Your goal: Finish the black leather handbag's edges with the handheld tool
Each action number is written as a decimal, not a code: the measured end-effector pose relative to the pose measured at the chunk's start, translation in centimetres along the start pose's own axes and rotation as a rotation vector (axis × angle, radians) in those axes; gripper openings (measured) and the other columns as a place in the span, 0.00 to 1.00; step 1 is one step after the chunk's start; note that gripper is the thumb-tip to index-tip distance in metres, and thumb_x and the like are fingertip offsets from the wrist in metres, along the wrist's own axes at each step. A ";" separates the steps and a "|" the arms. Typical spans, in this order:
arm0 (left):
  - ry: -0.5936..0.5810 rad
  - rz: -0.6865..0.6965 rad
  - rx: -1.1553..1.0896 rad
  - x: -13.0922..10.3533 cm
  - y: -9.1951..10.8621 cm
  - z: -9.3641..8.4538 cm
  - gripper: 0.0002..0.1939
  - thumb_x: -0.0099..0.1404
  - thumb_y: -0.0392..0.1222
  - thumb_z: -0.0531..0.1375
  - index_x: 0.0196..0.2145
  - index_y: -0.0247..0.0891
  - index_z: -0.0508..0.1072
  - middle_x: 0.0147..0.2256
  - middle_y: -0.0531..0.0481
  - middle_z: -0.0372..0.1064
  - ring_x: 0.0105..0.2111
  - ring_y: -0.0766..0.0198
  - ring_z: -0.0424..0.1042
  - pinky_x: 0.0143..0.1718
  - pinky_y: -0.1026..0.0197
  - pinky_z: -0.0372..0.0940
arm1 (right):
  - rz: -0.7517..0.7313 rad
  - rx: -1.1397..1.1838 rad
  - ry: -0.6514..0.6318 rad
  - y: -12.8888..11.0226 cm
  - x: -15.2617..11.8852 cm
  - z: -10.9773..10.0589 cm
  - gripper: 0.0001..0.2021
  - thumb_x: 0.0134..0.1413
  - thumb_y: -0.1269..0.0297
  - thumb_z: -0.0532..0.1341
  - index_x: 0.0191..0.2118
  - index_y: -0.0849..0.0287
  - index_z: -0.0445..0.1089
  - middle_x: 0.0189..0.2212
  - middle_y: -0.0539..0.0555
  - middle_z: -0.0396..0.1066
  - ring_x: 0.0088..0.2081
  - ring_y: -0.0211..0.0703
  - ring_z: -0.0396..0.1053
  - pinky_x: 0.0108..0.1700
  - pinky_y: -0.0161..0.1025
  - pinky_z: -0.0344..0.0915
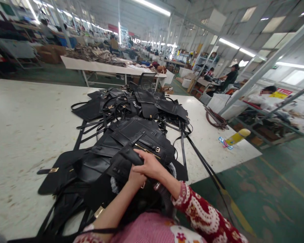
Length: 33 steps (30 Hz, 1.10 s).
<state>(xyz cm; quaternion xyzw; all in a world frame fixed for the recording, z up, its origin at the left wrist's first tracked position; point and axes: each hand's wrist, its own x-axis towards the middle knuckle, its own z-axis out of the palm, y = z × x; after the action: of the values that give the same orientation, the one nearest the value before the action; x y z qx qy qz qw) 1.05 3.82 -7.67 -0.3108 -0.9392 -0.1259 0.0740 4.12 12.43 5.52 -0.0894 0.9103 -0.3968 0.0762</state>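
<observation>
Your left hand (pixel 134 178) comes up from the lower left and is mostly hidden under the right, so you cannot tell how far its fingers are closed; it seems to steady the underside of the black leather bag piece (pixel 126 160) at the near edge of the white table (pixel 22 128). That piece lies on top of the near pile of black leather parts (pixel 139 138), just this side of a strap with a gold buckle (pixel 157 149). Your right hand (pixel 149 165) lies curled over the piece's top edge, fingers folded down and gripping it — a closed hold, not a pinch. By the look of it you are handling one piece at the top of the heap; lifting it cleanly would call for keeping it clear of the loose straps (pixel 192 148) trailing off to the right — they tangle easily.
</observation>
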 end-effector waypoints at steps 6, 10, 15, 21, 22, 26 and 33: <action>-0.040 -0.005 0.058 5.6 -2.7 -1.9 0.28 0.64 0.44 0.50 0.61 0.39 0.50 0.61 0.45 0.47 0.61 0.42 0.31 0.52 0.25 0.26 | 0.176 0.396 0.048 5.7 -6.8 -7.6 0.34 0.43 0.68 0.61 0.59 0.54 0.53 0.36 0.51 0.69 0.19 0.31 0.61 0.23 0.30 0.60; -0.093 0.007 0.145 7.3 -3.6 -1.3 0.29 0.66 0.47 0.47 0.62 0.42 0.42 0.63 0.51 0.37 0.61 0.44 0.25 0.52 0.24 0.31 | 0.212 0.326 0.009 8.4 -11.7 -7.0 0.34 0.41 0.70 0.61 0.58 0.54 0.57 0.37 0.50 0.71 0.30 0.39 0.67 0.35 0.35 0.65; -0.053 0.032 0.265 7.1 -3.0 -1.2 0.29 0.67 0.47 0.45 0.62 0.41 0.40 0.63 0.55 0.31 0.61 0.44 0.24 0.52 0.25 0.34 | 0.197 0.181 -0.080 8.1 -12.2 -4.1 0.34 0.38 0.68 0.63 0.57 0.52 0.59 0.44 0.51 0.70 0.40 0.44 0.68 0.42 0.35 0.63; -0.031 0.042 0.306 6.8 -3.2 -1.9 0.27 0.66 0.42 0.45 0.62 0.40 0.46 0.63 0.56 0.34 0.62 0.46 0.29 0.54 0.29 0.37 | 0.222 0.100 0.006 6.9 -8.7 -1.6 0.35 0.38 0.63 0.62 0.58 0.51 0.57 0.43 0.53 0.70 0.42 0.49 0.68 0.42 0.37 0.64; -0.031 0.046 0.293 6.8 -3.4 -2.0 0.27 0.65 0.41 0.46 0.61 0.41 0.47 0.63 0.56 0.36 0.62 0.47 0.31 0.55 0.30 0.38 | 0.208 0.123 0.044 6.9 -8.5 -1.6 0.35 0.39 0.64 0.62 0.59 0.51 0.56 0.45 0.53 0.69 0.44 0.49 0.67 0.44 0.37 0.63; -0.019 0.021 0.217 7.6 -3.6 -3.0 0.24 0.63 0.37 0.47 0.57 0.41 0.59 0.60 0.50 0.49 0.60 0.49 0.43 0.54 0.35 0.46 | 0.206 0.224 0.156 7.3 -9.8 -2.6 0.36 0.39 0.65 0.62 0.59 0.52 0.55 0.47 0.51 0.68 0.44 0.47 0.67 0.44 0.35 0.64; -0.026 0.320 0.049 11.9 -0.8 -3.1 0.21 0.58 0.38 0.52 0.49 0.38 0.69 0.55 0.43 0.58 0.56 0.50 0.55 0.54 0.50 0.56 | 0.256 0.342 0.039 7.9 -12.4 -3.3 0.29 0.36 0.59 0.66 0.50 0.37 0.64 0.44 0.42 0.69 0.45 0.47 0.67 0.46 0.39 0.63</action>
<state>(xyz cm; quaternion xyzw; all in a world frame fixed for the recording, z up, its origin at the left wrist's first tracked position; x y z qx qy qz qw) -8.65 9.05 -2.24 -0.4563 -0.8813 -0.0854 0.0886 14.67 22.81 2.80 0.0489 0.8351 -0.5341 0.1224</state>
